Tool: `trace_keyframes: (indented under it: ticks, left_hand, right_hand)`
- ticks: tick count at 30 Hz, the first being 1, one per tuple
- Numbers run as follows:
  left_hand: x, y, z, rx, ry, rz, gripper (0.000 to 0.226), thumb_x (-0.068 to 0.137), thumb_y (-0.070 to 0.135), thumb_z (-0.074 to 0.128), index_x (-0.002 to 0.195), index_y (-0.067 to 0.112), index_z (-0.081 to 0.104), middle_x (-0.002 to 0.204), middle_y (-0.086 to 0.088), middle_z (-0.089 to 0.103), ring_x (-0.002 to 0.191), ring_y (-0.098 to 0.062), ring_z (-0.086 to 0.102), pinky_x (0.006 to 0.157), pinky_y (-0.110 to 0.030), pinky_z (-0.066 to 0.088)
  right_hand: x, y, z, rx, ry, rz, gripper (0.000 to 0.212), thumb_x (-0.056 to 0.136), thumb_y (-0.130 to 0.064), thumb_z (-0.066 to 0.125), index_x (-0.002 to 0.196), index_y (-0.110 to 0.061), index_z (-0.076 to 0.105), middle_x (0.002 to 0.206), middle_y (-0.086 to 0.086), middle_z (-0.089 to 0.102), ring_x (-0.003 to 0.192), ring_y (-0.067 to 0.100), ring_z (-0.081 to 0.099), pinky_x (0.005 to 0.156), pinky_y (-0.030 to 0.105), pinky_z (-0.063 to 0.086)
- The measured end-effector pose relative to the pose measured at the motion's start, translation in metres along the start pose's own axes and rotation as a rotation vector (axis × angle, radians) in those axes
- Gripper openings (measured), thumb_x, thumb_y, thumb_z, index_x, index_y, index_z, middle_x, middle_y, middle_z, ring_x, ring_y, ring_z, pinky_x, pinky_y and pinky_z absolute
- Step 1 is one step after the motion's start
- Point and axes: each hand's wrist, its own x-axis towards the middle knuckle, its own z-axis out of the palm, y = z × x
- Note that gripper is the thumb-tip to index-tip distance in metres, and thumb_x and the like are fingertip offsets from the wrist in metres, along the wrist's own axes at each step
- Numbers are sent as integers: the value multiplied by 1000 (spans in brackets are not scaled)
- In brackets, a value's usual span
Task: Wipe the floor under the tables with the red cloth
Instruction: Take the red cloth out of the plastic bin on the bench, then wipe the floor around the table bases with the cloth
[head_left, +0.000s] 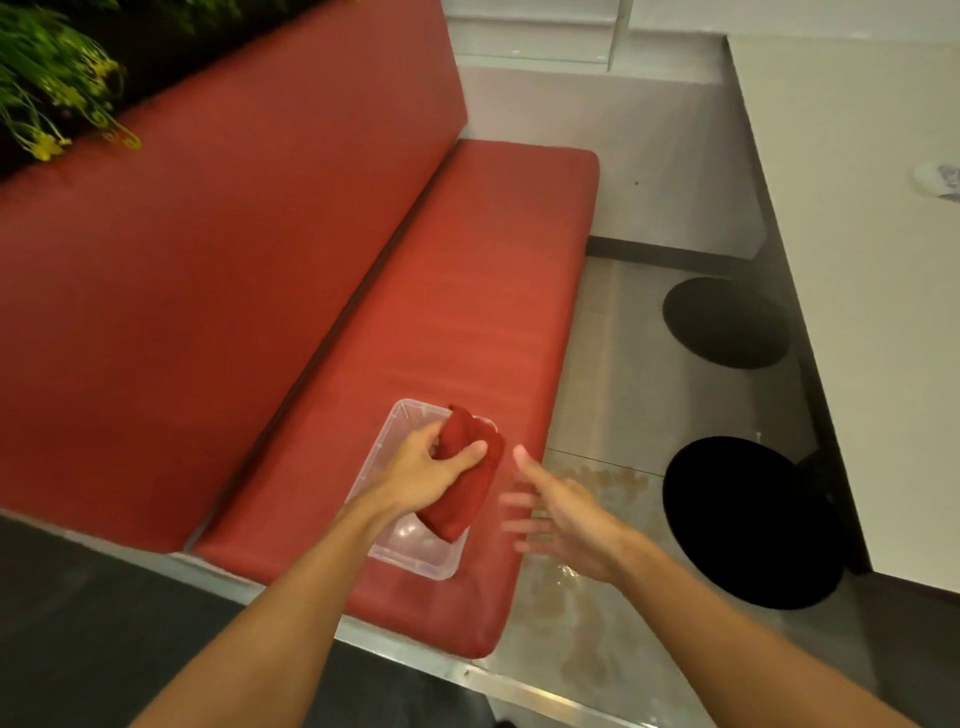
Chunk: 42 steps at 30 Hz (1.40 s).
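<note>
My left hand (431, 462) grips the bunched red cloth (467, 488) over a clear plastic container (410, 556) that sits on the red bench seat (467, 291). The cloth hangs down from my fingers into the container. To the right of the cloth, my right hand (561, 514) is held open with fingers spread, blurred, over the bench's front edge and touching nothing. The grey tiled floor (618, 395) lies to the right of the bench, with brownish stains (587, 613) near the bench's front corner. A white table (857, 260) stands at the right.
Two round black table bases, one near (748, 519) and one farther (727, 322), stand on the floor under the table. The red backrest (208, 260) rises at the left with green plants (52, 78) above it. A white wall (649, 156) closes the far end.
</note>
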Motion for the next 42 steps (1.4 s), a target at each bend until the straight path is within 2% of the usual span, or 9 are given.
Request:
trace_keyframes:
  ticks: [4,11,14,17,21,26,30,36,42]
  left_hand:
    - [-13,28,23,-182,-135,36,35,90,42,64,112,15,67,100,0,74,94,-14,70,82,-28,55]
    - [-19,39,52,-292,-212,-13,25,91,17,67,112,3,61,106,-20,71,103,-31,67,96,-45,51]
    - [-18,39,65,-271,-188,-4,30,87,13,71,113,5,58,102,-23,71,92,-31,69,91,-48,54]
    - [-20,38,85,-165,-144,73,43,84,11,73,119,22,50,100,-19,67,76,-13,65,71,-29,56]
    - [-15,25,112,-113,-223,169,80,79,5,77,137,37,31,117,-3,51,63,-8,61,61,-29,55]
    - [-2,0,138,227,-265,307,100,62,43,88,141,52,27,139,8,25,117,-8,46,96,-21,42]
    - [14,-26,166,391,-189,367,89,54,66,75,134,47,42,142,14,34,127,-8,32,107,-25,27]
    - [40,-60,197,141,-206,179,41,71,29,85,108,25,67,93,9,73,83,-3,69,78,-27,56]
    - [81,-116,238,-163,-256,7,38,73,28,73,108,17,69,99,-11,73,89,-17,67,83,-36,52]
  right_hand:
    - [-14,-11,-2,227,-52,-4,57,81,-63,61,110,-15,66,97,4,75,90,24,71,84,41,56]
    - [-31,-13,-22,460,104,-269,32,95,-24,60,123,-9,61,112,16,71,105,35,67,90,50,54]
    - [-37,-11,-35,355,198,-367,28,97,-22,56,124,-17,55,111,16,71,99,35,70,83,57,56]
    - [-43,-5,-54,273,241,-397,32,98,-18,56,128,-24,46,108,16,71,97,34,71,81,58,56]
    - [-45,2,-90,242,203,-365,67,87,1,67,131,-31,28,103,22,71,97,38,69,78,49,58]
    - [-36,19,-123,114,267,-371,57,83,6,70,129,-18,47,93,16,74,86,32,73,67,38,59]
    - [-14,42,-144,54,235,-383,40,86,-1,69,119,-24,61,98,17,73,88,31,72,70,49,59]
    - [20,77,-177,-132,178,-401,53,75,1,79,121,-20,61,111,11,59,90,20,69,70,28,58]
    - [91,115,-225,-152,189,-351,48,73,-13,83,117,-20,65,111,15,62,97,30,68,74,32,59]
